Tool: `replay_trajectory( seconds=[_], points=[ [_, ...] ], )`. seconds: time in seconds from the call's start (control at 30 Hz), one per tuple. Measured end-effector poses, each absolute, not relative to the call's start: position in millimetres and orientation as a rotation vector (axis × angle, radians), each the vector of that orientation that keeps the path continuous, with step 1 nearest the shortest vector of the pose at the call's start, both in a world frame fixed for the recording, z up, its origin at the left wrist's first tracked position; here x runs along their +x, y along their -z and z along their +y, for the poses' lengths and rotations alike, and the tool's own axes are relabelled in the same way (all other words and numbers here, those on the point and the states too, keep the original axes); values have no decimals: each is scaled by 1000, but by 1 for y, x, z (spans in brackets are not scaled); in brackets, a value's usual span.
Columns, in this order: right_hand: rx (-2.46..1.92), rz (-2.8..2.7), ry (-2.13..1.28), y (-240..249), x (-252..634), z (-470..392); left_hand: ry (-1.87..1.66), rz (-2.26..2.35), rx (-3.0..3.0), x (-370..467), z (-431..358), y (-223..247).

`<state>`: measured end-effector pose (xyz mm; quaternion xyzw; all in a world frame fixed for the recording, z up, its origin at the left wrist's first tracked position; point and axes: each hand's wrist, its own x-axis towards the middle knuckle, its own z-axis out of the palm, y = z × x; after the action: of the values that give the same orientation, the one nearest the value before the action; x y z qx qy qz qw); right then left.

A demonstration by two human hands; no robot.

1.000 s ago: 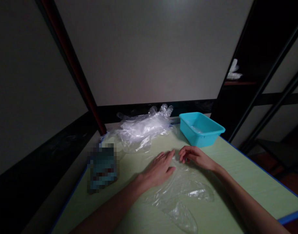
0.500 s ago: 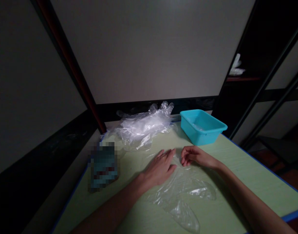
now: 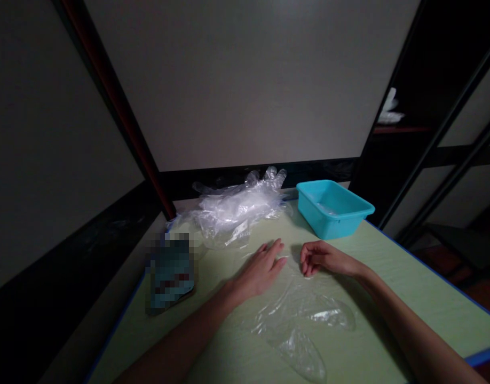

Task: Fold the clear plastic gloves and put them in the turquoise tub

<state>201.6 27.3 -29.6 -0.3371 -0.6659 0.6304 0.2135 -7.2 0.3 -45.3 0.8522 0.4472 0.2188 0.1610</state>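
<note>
A clear disposable plastic glove (image 3: pixel 301 314) lies spread on the pale green table, its finger parts pointing toward me. My left hand (image 3: pixel 263 269) is open, fingers stretched out, over the left of the glove's far end. Close by on the right, my right hand (image 3: pixel 323 258) is closed, its fingers curled together at the glove's far edge; the thin film between the fingertips is hard to make out. At the back of the table is a heap of similar clear plastic gloves (image 3: pixel 240 205).
A turquoise plastic basin (image 3: pixel 335 226) with some clear film inside stands at the back right. On the left edge is a blurred-out, dark teal object (image 3: pixel 171 274). A wall panel (image 3: pixel 249 85) rises behind the table (image 3: pixel 413 293), which has a blue edge.
My left hand has drawn slightly back to the left and lifted its fingers a little. My right hand has shifted slightly right and toward me. The glove stays nearly in place.
</note>
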Motion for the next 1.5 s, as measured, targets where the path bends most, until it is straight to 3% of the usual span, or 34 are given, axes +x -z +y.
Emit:
replay_trajectory(
  seconds=[0.83, 1.2, 1.37, 1.5],
  points=[
    [-937, -1882, -1765, 26, 203, 26, -194, 1140, 2816, 2, -12, 40],
    [-916, -2051, -1711, 22, 205, 24, -309, 1119, 2738, 2, -12, 39],
    [-879, -2285, -1238, 2, 197, -5, -627, 980, 2357, -13, -10, 23],
    [-833, -2676, -851, -16, 189, -60, -460, 864, 1817, -42, -10, 13]
  ],
)
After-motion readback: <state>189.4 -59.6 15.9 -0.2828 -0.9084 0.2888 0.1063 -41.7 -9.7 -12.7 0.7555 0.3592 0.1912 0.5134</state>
